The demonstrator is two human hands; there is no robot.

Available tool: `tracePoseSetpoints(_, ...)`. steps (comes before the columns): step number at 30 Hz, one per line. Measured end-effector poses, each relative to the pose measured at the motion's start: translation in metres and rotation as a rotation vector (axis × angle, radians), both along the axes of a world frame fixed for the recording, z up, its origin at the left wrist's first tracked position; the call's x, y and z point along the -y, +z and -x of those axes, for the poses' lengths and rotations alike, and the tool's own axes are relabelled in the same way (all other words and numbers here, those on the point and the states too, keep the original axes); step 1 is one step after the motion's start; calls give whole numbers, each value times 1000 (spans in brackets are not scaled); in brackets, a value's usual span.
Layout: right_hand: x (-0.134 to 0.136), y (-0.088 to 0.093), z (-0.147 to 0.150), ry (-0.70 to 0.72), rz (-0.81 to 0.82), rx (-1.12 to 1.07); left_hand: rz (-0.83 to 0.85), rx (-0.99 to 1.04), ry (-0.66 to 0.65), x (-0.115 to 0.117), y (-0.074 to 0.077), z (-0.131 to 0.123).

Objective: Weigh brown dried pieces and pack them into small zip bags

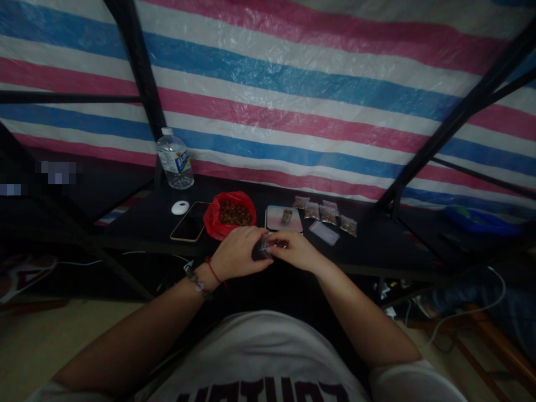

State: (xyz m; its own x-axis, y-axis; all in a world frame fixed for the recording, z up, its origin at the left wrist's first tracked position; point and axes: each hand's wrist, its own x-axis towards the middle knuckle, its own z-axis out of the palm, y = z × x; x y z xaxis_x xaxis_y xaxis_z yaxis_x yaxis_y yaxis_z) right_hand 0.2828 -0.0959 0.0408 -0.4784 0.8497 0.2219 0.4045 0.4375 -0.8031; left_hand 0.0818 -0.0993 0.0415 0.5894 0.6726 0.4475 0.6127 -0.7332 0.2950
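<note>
Between my two hands is a small clear zip bag [264,245], partly covered by fingers. My left hand [240,254] grips its left side, and my right hand [295,249] pinches it from the right; some brown bits seem to show by the right fingers. Just beyond my left hand lies an open red plastic bag [215,215] full of brown dried pieces [235,214]. Behind my right hand sits a flat pale scale [274,219] with a small clear container [287,216] on it. Several filled zip bags [312,210] lie to the right, near a stack of flat unfilled bags [324,233].
On the dark desk [368,245] a phone [188,222], a white round object [180,207] and a large clear bottle [176,159] stand or lie to the left. Black metal posts [144,72] rise at both sides. A striped plastic sheet [285,100] hangs behind.
</note>
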Motion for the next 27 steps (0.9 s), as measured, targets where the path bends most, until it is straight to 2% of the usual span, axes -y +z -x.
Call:
tracePoseSetpoints(4,-34,-6,-22,-341,-209,-58,-26,39,59,-8,1,9)
tracePoseSetpoints(6,-58,-15,-37,-510,-329,16,-43,68,89,-13,0,14)
tracePoseSetpoints(8,-80,-27,-49,-582,-315,129,-56,92,110,-18,-2,17)
tracePoseSetpoints(13,-105,-48,-58,-594,-190,233,-34,110,129,-22,-7,20)
tracePoseSetpoints(18,-102,-48,-52,-622,-187,135,-11,126,133,-22,-10,18)
tracePoseSetpoints(22,-86,-40,-39,-547,-166,-140,2,153,138,-23,-13,17)
tracePoseSetpoints(27,-45,-21,-15,-333,-26,-381,40,171,129,-21,-16,13)
